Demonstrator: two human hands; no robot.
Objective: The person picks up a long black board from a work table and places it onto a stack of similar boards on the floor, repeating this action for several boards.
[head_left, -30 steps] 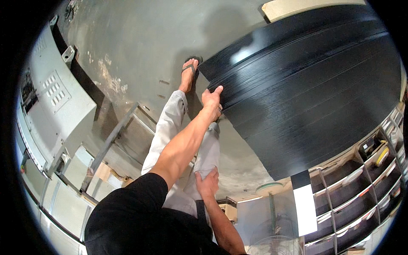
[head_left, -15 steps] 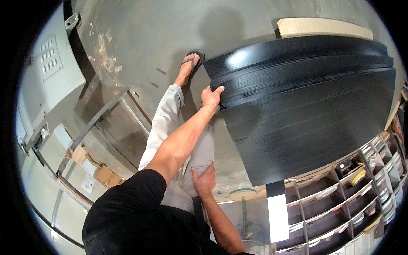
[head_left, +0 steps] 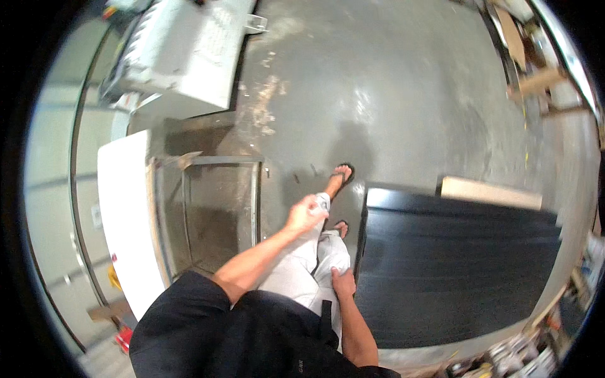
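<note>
My left hand (head_left: 305, 215) is in the air in front of my light grey trouser leg (head_left: 296, 266). Its fingers are loosely curled with a gap to the thumb, slightly blurred, and no object shows between them. My right hand (head_left: 343, 283) rests on the other trouser leg near the knee, thumb and fingers spread over the cloth. To the right, a broad stack of black boards or slats (head_left: 454, 283) lies low, its layers stepped at the far edge. Neither hand touches the stack.
A pale board (head_left: 491, 192) sits at the stack's far edge. Left stand a metal frame (head_left: 257, 201), a white panel (head_left: 123, 220) and a grey metal cabinet (head_left: 195, 63). Wooden pieces (head_left: 539, 82) are at the far right. Grey concrete floor (head_left: 403, 107) stretches ahead.
My left hand has let go of the black stack's near-left corner and drawn back leftward. My view has swung, bringing more floor and the white panel in. The right hand stays on the knee.
</note>
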